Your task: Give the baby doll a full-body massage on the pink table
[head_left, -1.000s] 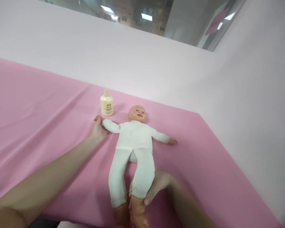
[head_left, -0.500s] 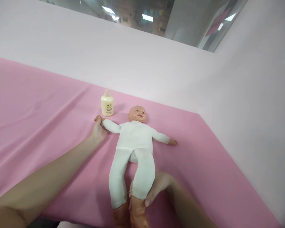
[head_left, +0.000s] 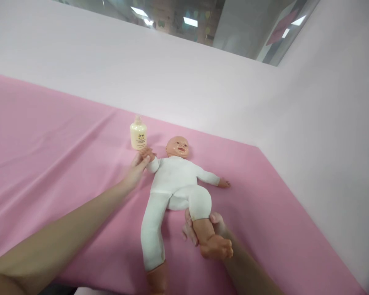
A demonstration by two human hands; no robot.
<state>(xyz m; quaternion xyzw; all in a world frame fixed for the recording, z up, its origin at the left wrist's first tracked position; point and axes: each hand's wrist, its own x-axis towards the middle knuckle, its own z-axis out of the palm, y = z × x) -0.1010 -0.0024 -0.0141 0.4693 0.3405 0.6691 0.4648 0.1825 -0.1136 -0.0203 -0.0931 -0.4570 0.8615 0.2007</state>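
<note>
A baby doll (head_left: pixel 175 174) with a white cloth body lies on its back, head away from me. My left hand (head_left: pixel 139 164) is closed around the doll's hand on the picture's left side, and that arm is bent up. My right hand (head_left: pixel 192 229) grips the doll's leg on the right near the shin; the knee is bent and the foot (head_left: pixel 217 247) is raised. The doll's other leg (head_left: pixel 153 233) lies straight toward me, and its other arm (head_left: pixel 207 177) stretches out to the right. Just behind my left hand stands a pale yellow pump bottle (head_left: pixel 138 133).
Pink cloth (head_left: pixel 80 164) covers the table, with creases on the left. A white wall (head_left: pixel 203 90) borders the table at the back and right. Above it, a window (head_left: pixel 172 24) shows reflected ceiling lights.
My left hand has moved right, folding the doll's arm in toward its shoulder. With my right hand, the doll's leg has been lifted and bent, its foot swinging to the right.
</note>
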